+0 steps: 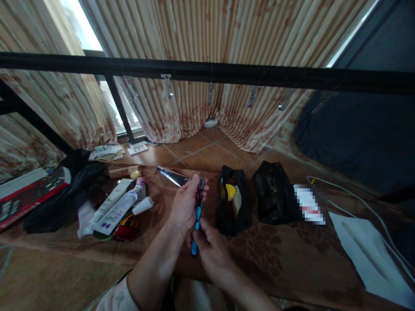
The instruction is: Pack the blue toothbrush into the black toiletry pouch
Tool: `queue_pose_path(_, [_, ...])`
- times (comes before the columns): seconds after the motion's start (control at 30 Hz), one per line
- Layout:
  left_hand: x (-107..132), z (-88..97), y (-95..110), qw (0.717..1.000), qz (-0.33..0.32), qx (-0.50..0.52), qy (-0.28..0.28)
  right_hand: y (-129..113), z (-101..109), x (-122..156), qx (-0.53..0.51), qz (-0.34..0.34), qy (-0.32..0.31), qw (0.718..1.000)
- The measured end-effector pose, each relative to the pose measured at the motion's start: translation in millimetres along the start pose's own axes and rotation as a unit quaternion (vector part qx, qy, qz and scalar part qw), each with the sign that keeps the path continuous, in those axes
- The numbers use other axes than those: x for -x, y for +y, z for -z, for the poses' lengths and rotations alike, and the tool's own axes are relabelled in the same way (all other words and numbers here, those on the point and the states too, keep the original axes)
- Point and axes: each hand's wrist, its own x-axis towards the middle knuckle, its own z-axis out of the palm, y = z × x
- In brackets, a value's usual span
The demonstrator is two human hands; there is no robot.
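A blue and black toothbrush point(197, 211) stands upright between my hands, bristles up. My left hand point(186, 203) is curled round its upper part, fingertips at the bristle head. My right hand point(210, 252) pinches the lower end of the handle. Right of the brush an open black pouch point(234, 203) shows a yellow item inside. A second black pouch point(275, 192) lies beside it. A silver tube point(171, 175) lies just beyond my left hand.
Several tubes and bottles point(113, 207) lie in a pile at left on the brown mat, next to a black bag point(61, 198). White paper point(366, 246) and a white cable point(356, 194) lie at right. A black bar point(207, 71) crosses overhead before striped curtains.
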Motion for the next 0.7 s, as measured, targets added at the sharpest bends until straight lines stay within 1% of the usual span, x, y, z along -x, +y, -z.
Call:
queue_pose_path(0.27, [-1.4,0.6,-0.6,1.0,-0.002,0.004,-0.005,1.4,0.3,0.4,0.007,0.013,0.001,1.0])
queue_pose_path(0.5, [-0.5,0.3,0.4,1.0,-0.009,0.001,-0.003,-0.8,1.1,0.5,0.004,0.001,-0.004,1.0])
queue_pose_path(0.7, [-0.8,0.7,0.2,1.0,-0.004,-0.003,-0.004,2.2,0.3,0.7,0.007,-0.005,0.0,1.0])
